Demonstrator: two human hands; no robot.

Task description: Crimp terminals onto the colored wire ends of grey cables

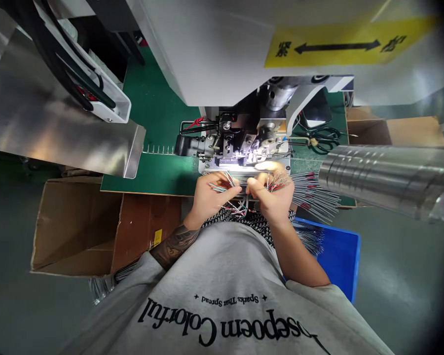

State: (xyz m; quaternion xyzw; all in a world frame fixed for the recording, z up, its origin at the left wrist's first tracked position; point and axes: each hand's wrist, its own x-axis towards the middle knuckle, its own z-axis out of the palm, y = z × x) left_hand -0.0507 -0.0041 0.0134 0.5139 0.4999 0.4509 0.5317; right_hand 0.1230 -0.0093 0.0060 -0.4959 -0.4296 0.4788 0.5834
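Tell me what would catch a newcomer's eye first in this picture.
Probably the bright yellow label with its black double-headed arrow, on the white housing at the upper right. Next, the brightly lit metal mechanism near the centre, with the left hand and right hand holding thin multicoloured wires just in front. The vivid blue bin at the lower right also stands out.

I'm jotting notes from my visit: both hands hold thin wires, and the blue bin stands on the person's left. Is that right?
Not quite: the head view shows the blue bin on the right side. The left hand and right hand do hold thin wires.
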